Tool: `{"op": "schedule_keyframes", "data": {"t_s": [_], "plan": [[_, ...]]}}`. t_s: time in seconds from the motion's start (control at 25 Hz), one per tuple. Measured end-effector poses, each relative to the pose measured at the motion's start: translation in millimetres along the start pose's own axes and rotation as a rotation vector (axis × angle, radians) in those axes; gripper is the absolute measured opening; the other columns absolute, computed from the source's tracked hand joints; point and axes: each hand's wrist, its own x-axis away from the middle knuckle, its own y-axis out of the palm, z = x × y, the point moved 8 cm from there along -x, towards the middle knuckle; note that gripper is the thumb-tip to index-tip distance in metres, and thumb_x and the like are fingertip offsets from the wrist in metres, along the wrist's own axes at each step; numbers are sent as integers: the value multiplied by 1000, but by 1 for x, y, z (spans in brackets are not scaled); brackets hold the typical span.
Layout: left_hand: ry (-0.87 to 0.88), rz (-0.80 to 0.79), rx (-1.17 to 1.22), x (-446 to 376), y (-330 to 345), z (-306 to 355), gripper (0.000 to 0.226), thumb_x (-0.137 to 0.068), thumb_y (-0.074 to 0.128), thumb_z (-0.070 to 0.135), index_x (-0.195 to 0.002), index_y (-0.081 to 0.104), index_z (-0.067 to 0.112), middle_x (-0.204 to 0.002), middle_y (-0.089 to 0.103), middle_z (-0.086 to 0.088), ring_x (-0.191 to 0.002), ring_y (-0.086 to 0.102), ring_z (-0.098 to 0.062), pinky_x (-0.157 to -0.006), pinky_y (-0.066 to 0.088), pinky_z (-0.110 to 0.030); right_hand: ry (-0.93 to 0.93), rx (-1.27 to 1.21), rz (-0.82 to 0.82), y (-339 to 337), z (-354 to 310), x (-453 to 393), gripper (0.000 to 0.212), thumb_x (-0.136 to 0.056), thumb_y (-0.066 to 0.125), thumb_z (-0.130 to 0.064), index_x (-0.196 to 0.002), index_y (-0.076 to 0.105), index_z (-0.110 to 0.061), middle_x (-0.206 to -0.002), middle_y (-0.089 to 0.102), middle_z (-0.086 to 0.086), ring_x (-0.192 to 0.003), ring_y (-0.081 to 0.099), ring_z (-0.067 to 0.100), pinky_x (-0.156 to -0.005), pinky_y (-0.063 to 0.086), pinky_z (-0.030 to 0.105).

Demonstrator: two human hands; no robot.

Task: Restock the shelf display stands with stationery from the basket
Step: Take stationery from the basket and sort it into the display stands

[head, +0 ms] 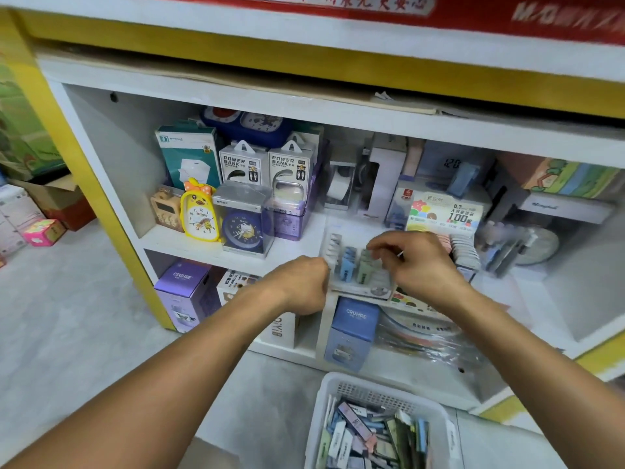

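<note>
A: Grip check: left hand (301,286) at frame centre?
B: Fingers curled at the display stand (358,265) edge; can't tell what it holds.
A: Right hand (419,262)?
B: Over the stand, fingertips together, pinching something small, blurred.
A: Stationery?
B: Packs (372,434) piled in the white basket (443,434), bottom centre-right; blue and green packs (355,265) standing in the stand.

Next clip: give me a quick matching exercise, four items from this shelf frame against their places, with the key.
Items:
1. yellow duck clock
2. white basket
3. blue CRUHRE box
4. purple CRUHRE box

Places:
A. floor, in front of the shelf
B. lower shelf, left end
C. upper shelf, beside the dark blue alarm clock
D. lower shelf, below the display stand

Pairs: 1-C, 2-A, 3-D, 4-B
</note>
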Motion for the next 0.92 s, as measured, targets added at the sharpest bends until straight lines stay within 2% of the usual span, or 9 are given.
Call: {"op": "schedule_keyframes", "data": {"t_s": [0.12, 0.28, 0.36, 0.44, 0.52, 0.6, 0.68, 0.76, 0.92], "plan": [[75, -172, 5, 14, 41, 26, 28, -81, 51, 5, -101, 71, 9, -96, 72, -9, -88, 68, -24, -78, 58, -38, -34, 165, -200, 17, 8, 46, 25, -89, 60, -6, -101, 77, -19, -94, 75, -7, -79, 62, -1, -75, 47, 9], [120, -472, -24, 30, 128, 58, 25, -87, 56, 11, -109, 66, 5, -66, 66, -3, -51, 65, -12, -47, 52, -25, 183, 184, -538, 81, 68, 134, 25, -87, 59, -5, -100, 76, -18, -87, 75, -2, -69, 69, 6, -67, 54, 20], [116, -585, -101, 30, 170, 63, 23, -87, 59, 13, -107, 66, 4, -71, 65, -5, -56, 65, -15, -51, 56, -28, 299, 219, -665, 118, 105, 177, 30, -84, 56, -3, -102, 75, -17, -97, 76, 3, -79, 71, 12, -72, 55, 21], [111, -618, -153, 26, 211, 69, 10, -85, 61, 13, -87, 66, 5, -73, 64, -9, -55, 61, -17, -55, 57, -31, 392, 244, -734, 149, 142, 215, 30, -85, 56, -2, -107, 74, -12, -112, 72, 9, -99, 67, 20, -78, 51, 23], [76, -588, -165, 20, 249, 67, 13, -84, 60, 12, -72, 57, 9, -72, 61, -10, -52, 55, -17, -52, 51, -28, 491, 245, -748, 173, 178, 244, 28, -90, 56, -6, -113, 71, -8, -121, 68, 12, -110, 63, 26, -79, 46, 22], [20, -604, -170, 17, 290, 56, 8, -87, 59, 11, -92, 60, 6, -86, 63, -12, -63, 56, -18, -56, 48, -27, 590, 217, -716, 193, 210, 262, 29, -92, 55, -9, -118, 67, -5, -122, 65, 16, -111, 62, 30, -84, 48, 26], [-38, -639, -155, 16, 330, 40, 33, -90, 59, 14, -121, 56, 3, -115, 63, -15, -94, 63, -26, -78, 52, -30, 687, 157, -655, 210, 230, 274, 30, -91, 54, -8, -119, 64, -5, -120, 64, 18, -108, 61, 31, -85, 50, 29], [-109, -612, -74, 9, 357, 30, 37, -91, 59, 16, -124, 54, 1, -125, 60, -16, -111, 60, -30, -86, 47, -30, 742, 123, -614, 231, 244, 282, 30, -90, 57, -8, -120, 60, -7, -119, 63, 17, -106, 59, 31, -86, 49, 31], [-297, -503, 123, -10, 395, 18, 44, -88, 70, 26, -125, 57, 7, -127, 61, -10, -116, 59, -27, -90, 49, -30, 747, 92, -603, 277, 257, 286, 32, -90, 63, -16, -121, 58, -7, -119, 63, 15, -105, 60, 30, -89, 52, 38]]}}
